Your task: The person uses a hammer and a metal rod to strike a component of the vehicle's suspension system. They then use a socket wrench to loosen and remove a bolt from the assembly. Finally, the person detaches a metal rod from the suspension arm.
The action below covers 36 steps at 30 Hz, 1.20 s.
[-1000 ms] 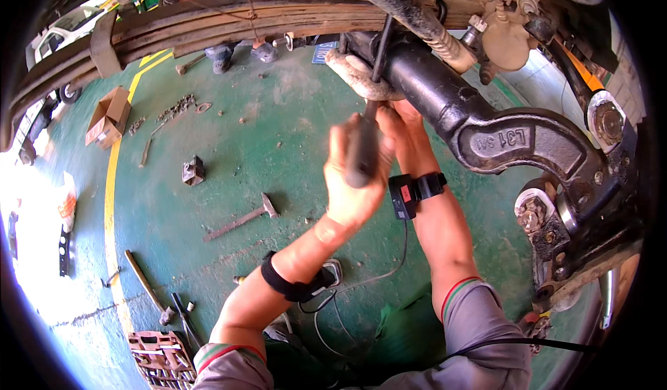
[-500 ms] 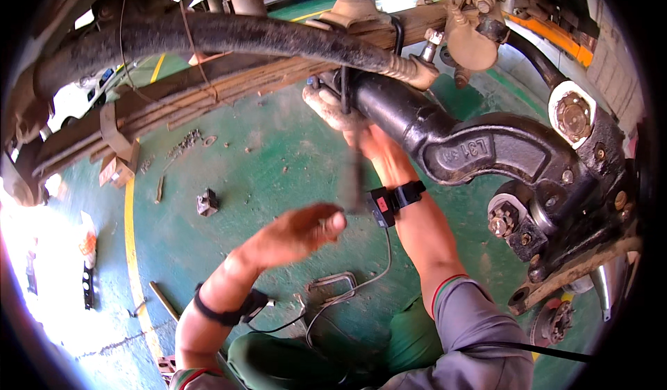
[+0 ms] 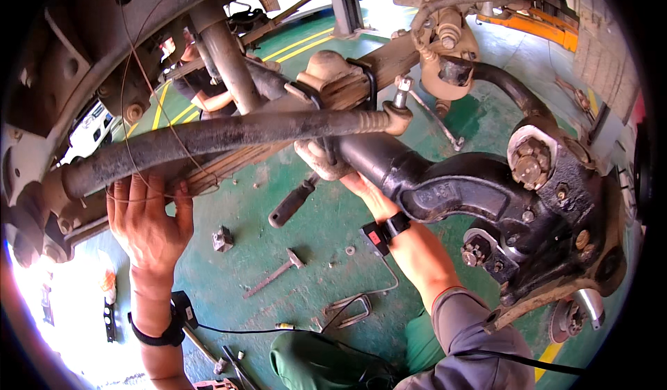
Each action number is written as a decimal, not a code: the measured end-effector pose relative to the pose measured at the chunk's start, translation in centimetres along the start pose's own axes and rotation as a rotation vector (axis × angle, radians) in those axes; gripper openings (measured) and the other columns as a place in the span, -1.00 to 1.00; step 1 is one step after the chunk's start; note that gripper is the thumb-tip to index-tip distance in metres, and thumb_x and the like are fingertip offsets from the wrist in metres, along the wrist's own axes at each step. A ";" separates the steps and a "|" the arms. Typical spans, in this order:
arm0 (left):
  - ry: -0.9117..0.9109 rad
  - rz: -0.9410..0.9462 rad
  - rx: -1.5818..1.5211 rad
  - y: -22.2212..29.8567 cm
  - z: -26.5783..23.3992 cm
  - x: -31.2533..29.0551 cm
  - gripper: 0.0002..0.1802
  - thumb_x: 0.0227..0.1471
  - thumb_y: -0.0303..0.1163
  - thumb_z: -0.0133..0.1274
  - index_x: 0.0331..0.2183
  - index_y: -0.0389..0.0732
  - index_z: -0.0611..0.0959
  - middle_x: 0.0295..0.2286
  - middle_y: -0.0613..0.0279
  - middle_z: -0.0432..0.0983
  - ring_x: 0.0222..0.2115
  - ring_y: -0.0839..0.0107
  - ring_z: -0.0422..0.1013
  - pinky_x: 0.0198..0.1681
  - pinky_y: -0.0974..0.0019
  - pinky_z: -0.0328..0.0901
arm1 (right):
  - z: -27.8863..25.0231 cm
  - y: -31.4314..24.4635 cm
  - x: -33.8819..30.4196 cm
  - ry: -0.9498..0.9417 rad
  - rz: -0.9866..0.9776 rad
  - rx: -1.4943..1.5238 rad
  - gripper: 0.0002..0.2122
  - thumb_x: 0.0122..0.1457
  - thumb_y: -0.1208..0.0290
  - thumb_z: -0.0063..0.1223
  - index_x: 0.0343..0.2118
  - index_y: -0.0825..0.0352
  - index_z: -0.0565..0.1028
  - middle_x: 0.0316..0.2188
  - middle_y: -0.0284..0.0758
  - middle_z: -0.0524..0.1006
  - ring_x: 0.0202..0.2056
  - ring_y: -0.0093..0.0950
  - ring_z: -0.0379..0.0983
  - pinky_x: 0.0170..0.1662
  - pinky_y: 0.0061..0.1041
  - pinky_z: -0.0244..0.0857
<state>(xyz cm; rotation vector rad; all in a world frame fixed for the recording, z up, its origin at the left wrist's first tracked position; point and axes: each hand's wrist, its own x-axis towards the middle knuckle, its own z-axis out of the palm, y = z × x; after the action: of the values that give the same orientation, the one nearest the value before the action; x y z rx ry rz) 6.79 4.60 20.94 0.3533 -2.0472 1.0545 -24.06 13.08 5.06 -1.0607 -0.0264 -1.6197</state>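
My left hand [image 3: 149,227] lies with its fingers stretched upward against the leaf spring [image 3: 240,157], under the long dark steering rod [image 3: 229,138]. It holds nothing that I can see. My right hand [image 3: 358,185] reaches up beneath the black axle beam [image 3: 375,159], beside the pale spring clamp plate [image 3: 316,159]; its fingers are hidden there. A tool with a dark handle [image 3: 292,204] hangs slanting below the clamp plate, its upper end hidden. Black U-bolts [image 3: 363,77] straddle the spring.
On the green floor lie a hammer [image 3: 274,273], a small metal block [image 3: 222,238] and a C-shaped metal piece [image 3: 356,311]. To the right stands the steering knuckle [image 3: 549,216]. Another person [image 3: 198,84] is beyond the spring. Cables run from my wrist straps.
My left hand has moved up and left from mid-air to the leaf spring. The dark-handled tool now slants instead of hanging upright. My right hand stays under the axle; the view has shifted.
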 end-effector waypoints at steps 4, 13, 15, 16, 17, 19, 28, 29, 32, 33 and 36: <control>-0.031 -0.106 -0.174 1.2 -0.3 1.7 -0.78 0.03 -0.33 0.12 -0.26 -0.20 0.67 -0.36 0.03 0.59 -0.34 0.00 0.51 -0.19 0.14 0.41 | 1.6 -2.4 0.4 0.298 0.247 0.315 -0.38 0.25 -0.05 -0.07 0.01 0.57 0.32 -0.29 -0.11 0.49 -0.41 -0.40 0.49 -0.41 -0.40 0.36; 0.121 -0.113 -0.155 1.6 0.9 0.6 -0.80 0.00 -0.45 0.08 -0.30 -0.26 0.70 -0.36 0.05 0.62 -0.28 -0.03 0.51 -0.09 0.10 0.38 | 1.0 -2.1 -0.9 0.266 0.057 -0.028 -0.34 0.21 -0.07 -0.02 0.05 0.55 0.28 -0.25 -0.10 0.48 -0.36 -0.41 0.48 -0.37 -0.41 0.38; 0.150 -0.111 -0.177 1.8 1.0 0.6 -0.80 -0.01 -0.48 0.07 -0.31 -0.30 0.70 -0.36 0.04 0.63 -0.26 -0.04 0.52 -0.07 0.10 0.37 | 0.9 -2.0 -0.9 0.267 0.049 -0.032 -0.34 0.21 -0.07 -0.03 0.05 0.55 0.28 -0.25 -0.11 0.48 -0.36 -0.41 0.48 -0.37 -0.41 0.38; 0.146 -0.112 -0.179 1.8 1.2 0.6 -0.80 -0.01 -0.48 0.07 -0.31 -0.30 0.70 -0.36 0.04 0.63 -0.26 -0.04 0.52 -0.07 0.10 0.37 | 0.7 -2.0 -0.8 0.269 0.044 -0.034 -0.34 0.21 -0.07 -0.03 0.05 0.55 0.28 -0.25 -0.11 0.48 -0.36 -0.41 0.48 -0.36 -0.41 0.38; 0.134 -0.124 -0.186 1.8 1.4 0.5 -0.80 -0.01 -0.49 0.06 -0.30 -0.30 0.69 -0.36 0.04 0.63 -0.27 -0.05 0.52 -0.07 0.10 0.37 | 0.7 -1.9 -0.9 0.274 0.045 -0.037 -0.34 0.21 -0.07 -0.03 0.05 0.55 0.28 -0.25 -0.11 0.48 -0.35 -0.41 0.48 -0.36 -0.41 0.38; 0.129 -0.134 -0.179 1.7 1.0 0.6 -0.80 -0.01 -0.49 0.06 -0.30 -0.30 0.69 -0.37 0.04 0.62 -0.27 -0.05 0.52 -0.07 0.10 0.37 | 0.9 -2.0 -0.8 0.270 0.035 -0.040 -0.34 0.21 -0.07 -0.03 0.05 0.55 0.28 -0.24 -0.11 0.48 -0.35 -0.41 0.48 -0.36 -0.42 0.38; 0.161 -0.137 -0.170 1.7 1.2 0.7 -0.80 -0.01 -0.52 0.04 -0.31 -0.30 0.69 -0.41 0.06 0.61 -0.30 -0.04 0.51 -0.09 0.09 0.37 | 0.8 -2.0 -0.7 0.277 0.032 -0.060 -0.35 0.22 -0.07 -0.04 0.06 0.54 0.28 -0.23 -0.11 0.47 -0.33 -0.41 0.47 -0.34 -0.42 0.38; 0.163 -0.128 -0.177 1.6 1.0 0.7 -0.81 -0.01 -0.52 0.04 -0.31 -0.30 0.69 -0.41 0.05 0.61 -0.30 -0.03 0.51 -0.10 0.10 0.37 | 0.9 -1.9 -0.6 0.275 0.034 -0.058 -0.35 0.22 -0.07 -0.04 0.06 0.54 0.28 -0.23 -0.11 0.47 -0.32 -0.41 0.47 -0.34 -0.43 0.38; 0.157 -0.125 -0.196 1.5 1.0 0.5 -0.81 -0.02 -0.53 0.04 -0.32 -0.31 0.69 -0.41 0.05 0.61 -0.31 -0.03 0.52 -0.10 0.10 0.37 | 0.9 -2.1 -0.7 0.276 0.031 -0.065 -0.35 0.22 -0.07 -0.05 0.06 0.54 0.28 -0.23 -0.11 0.47 -0.32 -0.41 0.47 -0.33 -0.43 0.38; 0.150 -0.129 -0.209 1.6 1.1 0.5 -0.81 -0.03 -0.53 0.04 -0.33 -0.31 0.69 -0.40 0.05 0.61 -0.31 -0.03 0.52 -0.09 0.10 0.37 | 0.8 -2.0 -0.8 0.279 0.030 -0.067 -0.35 0.22 -0.07 -0.05 0.06 0.54 0.28 -0.22 -0.11 0.47 -0.31 -0.42 0.47 -0.33 -0.43 0.38; 0.182 -0.122 -0.178 1.5 1.5 0.3 -0.81 -0.03 -0.53 0.04 -0.33 -0.32 0.69 -0.39 0.03 0.62 -0.29 -0.05 0.52 -0.07 0.10 0.37 | 0.7 -2.1 -0.8 0.279 0.032 -0.071 -0.35 0.22 -0.07 -0.05 0.06 0.53 0.27 -0.22 -0.12 0.47 -0.30 -0.42 0.47 -0.33 -0.43 0.38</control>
<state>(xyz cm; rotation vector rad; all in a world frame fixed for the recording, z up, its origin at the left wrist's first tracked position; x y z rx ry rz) 4.93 4.37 19.82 0.2763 -1.9140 0.7940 -25.38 14.79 6.00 -0.8753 0.2349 -1.7364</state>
